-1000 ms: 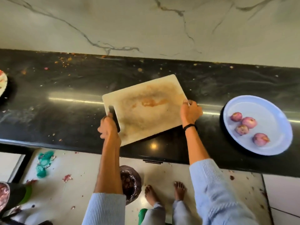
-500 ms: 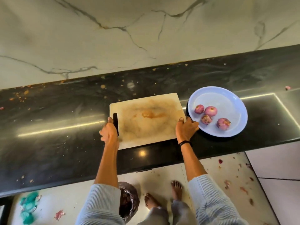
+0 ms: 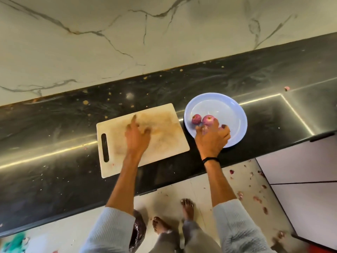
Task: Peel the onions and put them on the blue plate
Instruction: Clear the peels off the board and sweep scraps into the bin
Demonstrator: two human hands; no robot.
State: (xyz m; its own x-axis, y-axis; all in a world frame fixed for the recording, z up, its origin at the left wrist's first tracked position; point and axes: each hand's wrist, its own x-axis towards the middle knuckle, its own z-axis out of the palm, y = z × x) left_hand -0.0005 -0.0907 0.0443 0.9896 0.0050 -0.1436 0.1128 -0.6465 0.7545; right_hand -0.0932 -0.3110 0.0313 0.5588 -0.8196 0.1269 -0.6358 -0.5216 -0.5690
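A pale marble wall (image 3: 109, 42) is seen behind a long black counter (image 3: 54, 143), on which crumbs are scattered. On the light floor (image 3: 200, 189) below, purple peel scraps (image 3: 257, 199) are strewn to the right, and a dark bag (image 3: 139, 232) is seen beside bare feet.

A stained white cutting board (image 3: 164, 141) lies flat on the counter, its handle slot to the left. Just beside its right edge the blue plate (image 3: 231, 110) is set, round and shallow.

The left hand (image 3: 136, 137) is held over the middle of the board. Its index finger is stretched forward, the other fingers are loosely bent, and nothing is held in it; the hand is blurred.

The right hand (image 3: 212, 141), a black band (image 3: 210, 159) at its wrist, is lowered over the near half of the plate, the fingers spread and bent downward. All the onions are found on the plate. Two peeled onions (image 3: 196, 119), small, round and pink-purple with a glossy skin, lie touching each other just beyond the fingertips. A third onion (image 3: 204, 129) is glimpsed between the fingers, and part of another shows under the hand. Whether either is actually gripped cannot be told, as they are mostly covered.
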